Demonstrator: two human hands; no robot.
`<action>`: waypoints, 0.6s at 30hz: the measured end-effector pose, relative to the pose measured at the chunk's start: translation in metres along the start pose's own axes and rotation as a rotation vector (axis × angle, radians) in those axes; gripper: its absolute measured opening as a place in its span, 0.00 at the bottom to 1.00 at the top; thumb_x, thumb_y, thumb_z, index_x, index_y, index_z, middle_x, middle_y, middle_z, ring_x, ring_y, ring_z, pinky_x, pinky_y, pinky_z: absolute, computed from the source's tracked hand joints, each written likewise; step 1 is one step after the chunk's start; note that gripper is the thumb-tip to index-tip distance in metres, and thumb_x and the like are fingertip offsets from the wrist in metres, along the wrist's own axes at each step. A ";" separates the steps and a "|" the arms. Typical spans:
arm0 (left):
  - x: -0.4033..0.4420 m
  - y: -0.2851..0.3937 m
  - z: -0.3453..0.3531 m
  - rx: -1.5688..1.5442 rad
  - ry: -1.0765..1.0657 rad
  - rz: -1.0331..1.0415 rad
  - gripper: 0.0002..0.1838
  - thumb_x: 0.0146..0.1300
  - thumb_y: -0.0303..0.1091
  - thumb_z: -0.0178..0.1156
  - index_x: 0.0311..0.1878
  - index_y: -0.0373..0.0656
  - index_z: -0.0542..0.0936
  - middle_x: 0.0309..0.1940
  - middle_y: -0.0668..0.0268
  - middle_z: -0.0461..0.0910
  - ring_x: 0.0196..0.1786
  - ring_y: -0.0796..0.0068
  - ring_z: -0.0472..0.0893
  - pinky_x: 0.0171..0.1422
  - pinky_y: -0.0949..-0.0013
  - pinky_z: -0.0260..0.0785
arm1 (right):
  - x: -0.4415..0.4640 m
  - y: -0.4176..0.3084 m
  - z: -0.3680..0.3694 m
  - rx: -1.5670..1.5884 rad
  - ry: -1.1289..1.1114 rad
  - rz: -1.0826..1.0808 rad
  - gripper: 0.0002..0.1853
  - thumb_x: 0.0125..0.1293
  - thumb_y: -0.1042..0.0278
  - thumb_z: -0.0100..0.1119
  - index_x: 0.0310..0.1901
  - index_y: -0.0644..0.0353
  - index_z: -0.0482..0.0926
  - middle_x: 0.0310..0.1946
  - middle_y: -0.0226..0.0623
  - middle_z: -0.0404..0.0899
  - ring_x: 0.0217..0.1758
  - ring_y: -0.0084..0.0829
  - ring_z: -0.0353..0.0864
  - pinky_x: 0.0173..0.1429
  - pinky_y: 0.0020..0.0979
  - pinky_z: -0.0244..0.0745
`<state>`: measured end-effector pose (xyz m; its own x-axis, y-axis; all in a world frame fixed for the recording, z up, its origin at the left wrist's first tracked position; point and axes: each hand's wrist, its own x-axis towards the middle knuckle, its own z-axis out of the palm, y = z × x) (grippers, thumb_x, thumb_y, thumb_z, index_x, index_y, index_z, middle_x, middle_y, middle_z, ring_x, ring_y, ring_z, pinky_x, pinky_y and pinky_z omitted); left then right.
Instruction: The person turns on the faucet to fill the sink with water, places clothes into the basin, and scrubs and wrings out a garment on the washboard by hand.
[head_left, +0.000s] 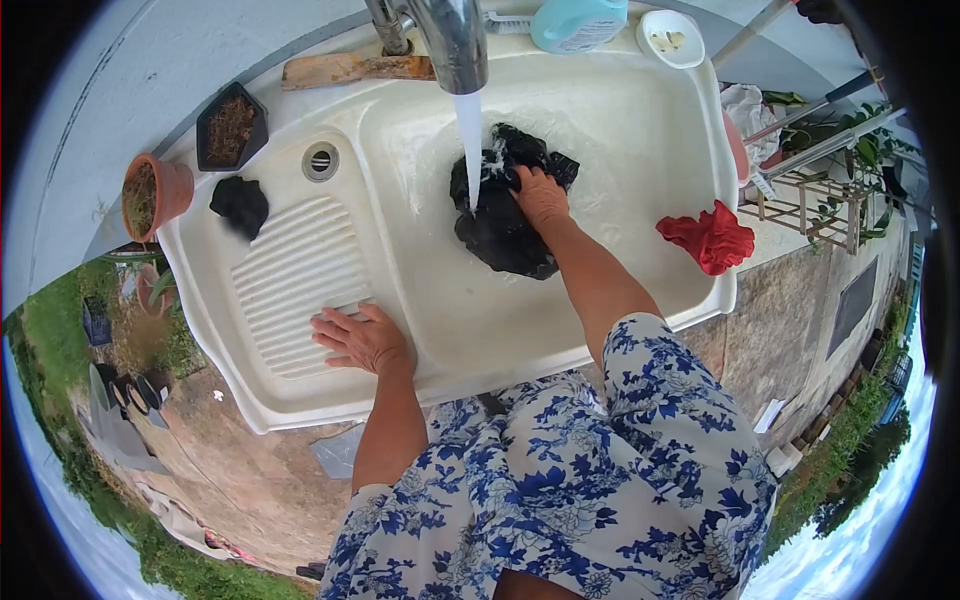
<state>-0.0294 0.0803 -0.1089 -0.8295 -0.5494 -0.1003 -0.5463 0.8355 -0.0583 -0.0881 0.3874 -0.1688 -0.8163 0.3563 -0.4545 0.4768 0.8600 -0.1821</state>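
Observation:
Water runs from the metal faucet (455,50) onto a wet black cloth (500,225) lying in the basin of the white sink (640,120). My right hand (542,196) presses on the upper right part of this cloth, its fingers partly sunk in the fabric, so what they grip cannot be made out. On the ribbed washboard (300,270) at the left, my left hand (362,340) lies with its fingers spread and nothing in it. A smaller black cloth (240,206) rests at the washboard's upper left. A red cloth (708,238) hangs over the basin's right edge.
Along the back edge are a wooden piece (355,70), a brush (508,23), a light blue bottle (578,24) and a white dish (670,40). A black planter (231,128) and a terracotta pot (160,195) stand at the left. A drain (321,161) lies above the washboard.

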 end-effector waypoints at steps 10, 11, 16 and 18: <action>0.003 -0.001 -0.002 -0.012 0.023 0.002 0.34 0.62 0.49 0.43 0.69 0.44 0.55 0.72 0.56 0.47 0.73 0.53 0.46 0.69 0.36 0.36 | -0.080 0.013 -0.026 0.469 -0.087 -0.034 0.30 0.64 0.43 0.44 0.50 0.68 0.70 0.43 0.59 0.76 0.48 0.54 0.75 0.53 0.43 0.71; 0.002 -0.001 -0.002 -0.010 0.023 0.004 0.34 0.62 0.49 0.43 0.69 0.44 0.55 0.72 0.56 0.47 0.73 0.53 0.46 0.69 0.36 0.36 | -0.087 0.023 -0.026 0.471 -0.088 -0.032 0.30 0.64 0.43 0.44 0.50 0.68 0.70 0.43 0.59 0.76 0.48 0.54 0.75 0.53 0.43 0.71; 0.001 0.002 -0.003 0.010 0.036 0.005 0.34 0.62 0.49 0.43 0.69 0.44 0.55 0.72 0.56 0.47 0.73 0.53 0.47 0.69 0.36 0.37 | -0.132 0.027 -0.025 0.045 -0.055 -0.113 0.39 0.62 0.44 0.49 0.67 0.60 0.52 0.67 0.48 0.53 0.66 0.51 0.58 0.64 0.50 0.60; 0.000 0.002 -0.003 0.009 0.036 0.007 0.34 0.62 0.49 0.44 0.69 0.44 0.55 0.72 0.56 0.47 0.73 0.53 0.47 0.68 0.36 0.38 | -0.135 0.015 -0.014 0.014 -0.119 -0.100 0.41 0.62 0.43 0.49 0.69 0.58 0.48 0.69 0.43 0.47 0.68 0.52 0.53 0.65 0.55 0.56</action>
<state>-0.0310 0.0822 -0.1065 -0.8373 -0.5429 -0.0645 -0.5392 0.8395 -0.0667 0.0247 0.3569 -0.0982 -0.8161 0.2229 -0.5332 0.4001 0.8836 -0.2430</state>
